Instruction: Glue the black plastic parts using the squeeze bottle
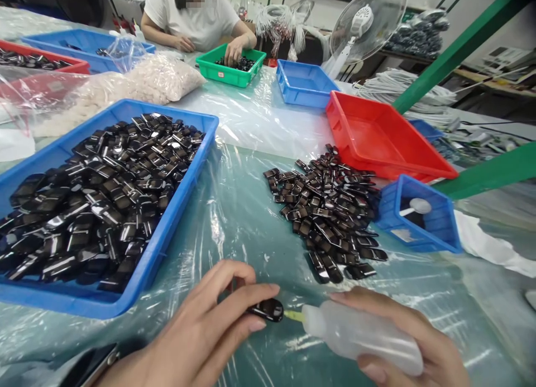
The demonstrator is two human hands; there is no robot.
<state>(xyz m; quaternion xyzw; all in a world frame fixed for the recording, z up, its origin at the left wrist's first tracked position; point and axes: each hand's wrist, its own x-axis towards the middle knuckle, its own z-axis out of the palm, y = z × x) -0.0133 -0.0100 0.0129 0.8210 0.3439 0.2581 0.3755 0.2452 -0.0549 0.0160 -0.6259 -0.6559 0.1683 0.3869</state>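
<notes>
Between the thumb and fingers of my left hand (218, 314) is a small glossy black plastic piece (270, 310), rounded at its end. My right hand (414, 331) is wrapped around a translucent white squeeze bottle (364, 334) lying nearly level. The bottle's yellowish nozzle (294, 315) points left, with its tip at the rounded end of the piece; whether they touch I cannot tell. Just beyond my hands, a loose pile of similar black pieces (326, 208) lies on the plastic-covered table (234, 208).
A large blue tray (180, 219) full of black pieces stands at left. To the right are a red tray (377, 133) and a small blue bin (414, 230) holding a white round object. Across the table, a co-worker (196, 18) reaches into a green tray (228, 77). A fan (362, 24) stands behind.
</notes>
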